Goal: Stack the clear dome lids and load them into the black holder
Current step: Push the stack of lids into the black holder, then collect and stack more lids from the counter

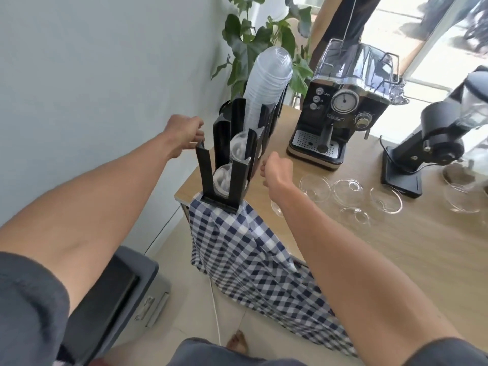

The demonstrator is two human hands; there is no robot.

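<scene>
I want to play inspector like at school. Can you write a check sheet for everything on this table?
Surface: wooden table, checked cloth draped over its corner.
Job's things: black holder on the cloth, lids in two near slots, tall lid stack behind; loose dome lids on the table.
Clutter: coffee machine, grinder.
Grippers: left hand, fingers gripping the holder's upright; right hand closed beside the holder, contents hidden.
Cables: white cord hanging to the floor.
Surroundings: plant, wall, grey bin.

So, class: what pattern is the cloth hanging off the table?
Dark blue and white check, a gingham. The cloth shows only in the head view.
</scene>
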